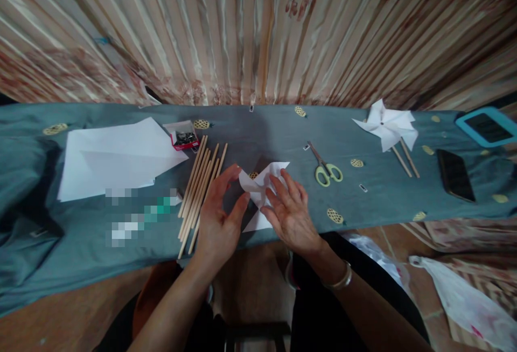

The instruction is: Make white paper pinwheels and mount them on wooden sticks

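A partly folded white paper pinwheel (258, 186) lies near the table's front edge, its corners curled up. My right hand (291, 209) is on its right side, with fingers and thumb closed on the folded paper. My left hand (221, 217) is at its left side, thumb and index finger curved apart, their tips close to the paper's left edge; whether they touch it I cannot tell. Several wooden sticks (202, 190) lie just left of that hand. Green-handled scissors (325, 169) rest to the right of the paper.
White paper sheets (109, 158) and a small box of dark pins (183, 135) lie at left, near a blurred-out item (141, 217). On the right are a finished pinwheel (385, 125) with sticks, a phone (456, 174) and a blue-framed device (488, 127). A curtain (258, 34) hangs behind.
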The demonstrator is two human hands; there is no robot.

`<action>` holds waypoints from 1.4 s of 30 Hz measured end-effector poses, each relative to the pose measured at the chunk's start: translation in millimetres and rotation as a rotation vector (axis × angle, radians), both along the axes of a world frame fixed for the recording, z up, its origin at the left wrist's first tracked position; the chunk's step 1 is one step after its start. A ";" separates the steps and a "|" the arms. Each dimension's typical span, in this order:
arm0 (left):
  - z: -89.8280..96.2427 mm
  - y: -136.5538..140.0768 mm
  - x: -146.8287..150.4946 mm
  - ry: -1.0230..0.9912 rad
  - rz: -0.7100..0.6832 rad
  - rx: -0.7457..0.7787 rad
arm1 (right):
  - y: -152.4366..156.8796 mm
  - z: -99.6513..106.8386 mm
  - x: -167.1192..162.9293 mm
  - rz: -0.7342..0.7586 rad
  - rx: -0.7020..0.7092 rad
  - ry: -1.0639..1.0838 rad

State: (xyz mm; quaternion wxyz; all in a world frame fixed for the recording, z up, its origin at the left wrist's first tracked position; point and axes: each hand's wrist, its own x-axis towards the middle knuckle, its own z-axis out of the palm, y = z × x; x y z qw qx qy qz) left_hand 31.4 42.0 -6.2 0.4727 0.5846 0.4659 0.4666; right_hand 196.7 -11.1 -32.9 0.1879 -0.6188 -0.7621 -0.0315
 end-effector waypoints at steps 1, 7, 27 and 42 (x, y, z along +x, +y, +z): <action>-0.8 0.4 -0.7 0.003 -0.001 -0.004 | 0.2 -1.0 -0.5 0.010 0.011 -0.005; -3.1 2.8 -0.4 0.018 0.004 -0.008 | 0.1 5.0 6.2 -0.028 -0.057 0.084; -2.6 1.2 2.6 0.028 -0.010 0.017 | -4.5 6.3 1.6 -0.016 -0.042 0.097; -3.9 6.9 9.6 0.014 -0.020 0.027 | -3.3 17.9 28.6 -0.073 -0.135 0.481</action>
